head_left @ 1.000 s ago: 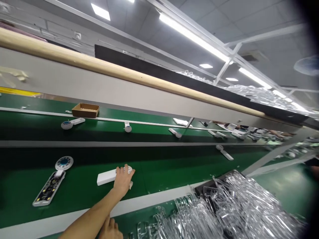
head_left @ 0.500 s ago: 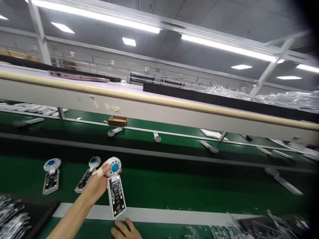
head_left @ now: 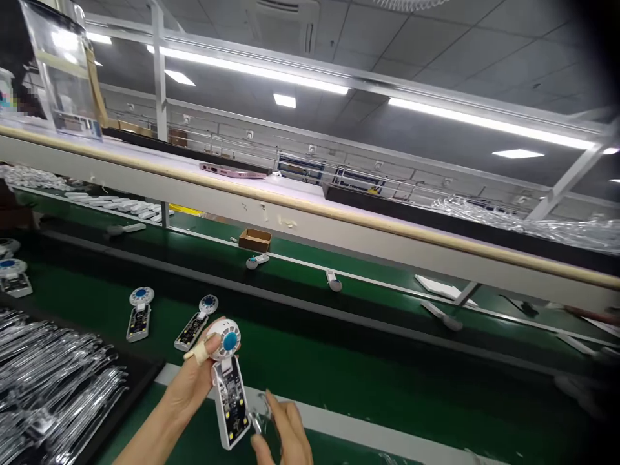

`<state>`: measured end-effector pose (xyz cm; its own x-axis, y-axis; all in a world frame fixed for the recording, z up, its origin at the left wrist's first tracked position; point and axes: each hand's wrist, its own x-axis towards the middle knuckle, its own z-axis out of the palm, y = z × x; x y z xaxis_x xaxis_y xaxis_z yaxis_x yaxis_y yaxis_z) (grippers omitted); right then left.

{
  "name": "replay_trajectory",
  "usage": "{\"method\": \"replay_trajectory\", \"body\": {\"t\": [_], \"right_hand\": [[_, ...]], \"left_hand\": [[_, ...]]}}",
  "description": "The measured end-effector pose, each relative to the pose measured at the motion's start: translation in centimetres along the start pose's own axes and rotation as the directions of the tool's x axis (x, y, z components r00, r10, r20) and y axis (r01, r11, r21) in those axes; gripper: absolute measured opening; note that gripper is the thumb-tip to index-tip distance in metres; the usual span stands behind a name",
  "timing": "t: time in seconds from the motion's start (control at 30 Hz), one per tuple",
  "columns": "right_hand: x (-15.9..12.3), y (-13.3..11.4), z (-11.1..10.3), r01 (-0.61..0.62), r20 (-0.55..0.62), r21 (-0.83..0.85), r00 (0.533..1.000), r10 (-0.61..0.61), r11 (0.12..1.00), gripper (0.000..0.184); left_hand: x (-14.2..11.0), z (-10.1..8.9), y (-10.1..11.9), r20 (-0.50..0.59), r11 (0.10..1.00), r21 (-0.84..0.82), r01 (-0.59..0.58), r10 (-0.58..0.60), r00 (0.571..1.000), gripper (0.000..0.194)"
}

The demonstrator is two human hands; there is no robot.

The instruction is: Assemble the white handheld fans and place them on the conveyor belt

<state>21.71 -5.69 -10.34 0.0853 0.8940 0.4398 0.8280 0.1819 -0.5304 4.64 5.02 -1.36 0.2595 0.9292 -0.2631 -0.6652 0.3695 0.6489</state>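
My left hand [head_left: 196, 374] is closed around the round head of a white handheld device [head_left: 231, 394]. The device has a blue disc in its head, and its open rectangular body shows a black circuit board with small yellow parts. Close to its lower end, my right hand [head_left: 288, 429] pinches a clear plastic piece [head_left: 259, 416], partly blurred. I cannot tell whether that piece touches the device. Two like devices lie on the green belt to the left, one upright [head_left: 139, 316] and one slanted [head_left: 197, 323].
A black tray [head_left: 140, 374] of clear plastic parts [head_left: 62, 387] stands at lower left. Further devices [head_left: 14, 278] lie at the far left. Behind are a small cardboard box [head_left: 255, 239], white handles on a second belt and a shelf [head_left: 310, 219] carrying a pink phone [head_left: 232, 172].
The view has swung left, bringing more of the left tray into sight. My right hand has risen beside the device and now holds a clear plastic piece. My left hand keeps its hold.
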Motion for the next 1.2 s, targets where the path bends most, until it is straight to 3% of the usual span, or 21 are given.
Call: {"method": "replay_trajectory", "body": {"t": [0.13,0.23,0.4,0.53,0.63,0.73,0.83,0.9,0.97,1.03,1.1,1.17,1.2], "right_hand": [[2.4,-6.0,-0.3,-0.119,-0.042,-0.016,0.992,0.118,0.993,0.048],[2.8,-8.1,0.1,-0.195,-0.111,-0.037,0.975,0.19,0.98,0.047],[2.1,-7.9,0.7,-0.248,-0.137,-0.043,0.961,0.241,0.968,0.05],[1.0,-7.7,1.5,-0.262,-0.121,-0.105,0.961,0.249,0.959,0.056],[0.3,-7.7,1.4,-0.346,0.031,-0.043,0.937,0.347,0.937,0.054],[0.2,-7.3,0.3,-0.361,0.136,0.081,0.927,0.349,0.929,0.053],[0.3,-6.5,-0.9,-0.33,0.111,0.118,0.942,0.317,0.937,0.052],[0.1,-6.1,-1.1,-0.32,0.112,0.101,0.945,0.309,0.942,0.052],[-0.1,-6.0,-1.0,-0.339,0.094,0.137,0.94,0.328,0.931,0.051],[0.0,-6.0,-0.6,-0.423,0.031,0.257,0.902,0.43,0.869,0.049],[0.7,-5.8,-0.4,-0.519,-0.018,0.406,0.818,0.574,0.752,0.047],[1.5,-5.3,-0.5,-0.574,-0.008,0.503,0.745,0.668,0.646,0.051],[1.8,-5.0,-0.7,-0.574,-0.006,0.528,0.734,0.679,0.625,0.053]], "left_hand": [[-2.1,1.6,-1.1,0.073,0.998,0.055,0.036,-0.04,0.997,0.066],[-3.3,2.4,-1.4,0.089,0.994,0.103,0.041,-0.05,0.995,0.068],[-3.9,2.7,-1.8,0.054,0.995,0.095,0.035,-0.04,0.998,0.077],[-3.6,3.2,-1.3,0.034,0.997,0.07,0.02,-0.023,0.999,0.074],[-3.2,3.5,-0.7,0.041,0.997,0.08,-0.003,0.0,0.999,0.071],[-3.2,3.3,-0.5,0.085,0.996,0.084,-0.028,0.02,0.996,0.071],[-3.6,2.9,-0.8,0.104,0.97,0.239,0.048,-0.074,0.992,0.071],[-4.0,2.7,-1.3,0.047,0.909,0.398,0.125,-0.157,0.987,0.071],[-4.3,2.6,-2.0,-0.017,0.854,0.501,0.142,-0.155,0.988,0.069],[-4.3,2.5,-2.9,-0.056,0.845,0.527,0.093,-0.074,0.996,0.065],[-4.0,2.4,-3.9,-0.092,0.883,0.47,0.012,0.035,0.995,0.06],[-3.7,2.3,-4.7,-0.126,0.923,0.384,-0.026,0.081,0.989,0.054],[-3.6,2.3,-5.1,-0.139,0.938,0.347,-0.021,0.073,0.988,0.052]]}}
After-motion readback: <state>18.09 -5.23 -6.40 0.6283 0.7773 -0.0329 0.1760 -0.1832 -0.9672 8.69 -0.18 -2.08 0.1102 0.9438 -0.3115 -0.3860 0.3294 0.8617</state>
